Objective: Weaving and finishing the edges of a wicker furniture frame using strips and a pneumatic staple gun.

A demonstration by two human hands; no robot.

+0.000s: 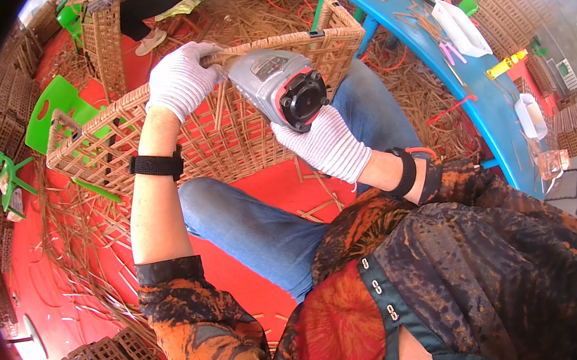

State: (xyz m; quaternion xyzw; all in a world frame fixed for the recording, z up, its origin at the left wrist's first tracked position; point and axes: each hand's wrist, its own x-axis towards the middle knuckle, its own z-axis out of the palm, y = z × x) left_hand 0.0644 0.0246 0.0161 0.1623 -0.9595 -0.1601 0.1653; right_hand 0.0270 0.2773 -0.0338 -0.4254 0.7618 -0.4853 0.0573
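Because the walls of the rectangular rattan basket look fully woven on the sides we can see, we'd mark the weave done and the upper rim as the part in work. Fasteners don't show, so we can't tell how much rim is left. The basket stands right before the wearer's bent legs in blue jeans.

Gloved left hand: thumb and forefinger pinched together at the rim, next to the tool's front. Gloved right hand: closed round what we take for a grey pneumatic nailer; handle hidden.

Around: green chair behind the basket's left end, blue table on the right with pink scissors, rattan scraps over the red floor, a seated co-worker beyond. Nailer body blocks our view of the contact point; we judge knees and loose scraps could crowd any turning.
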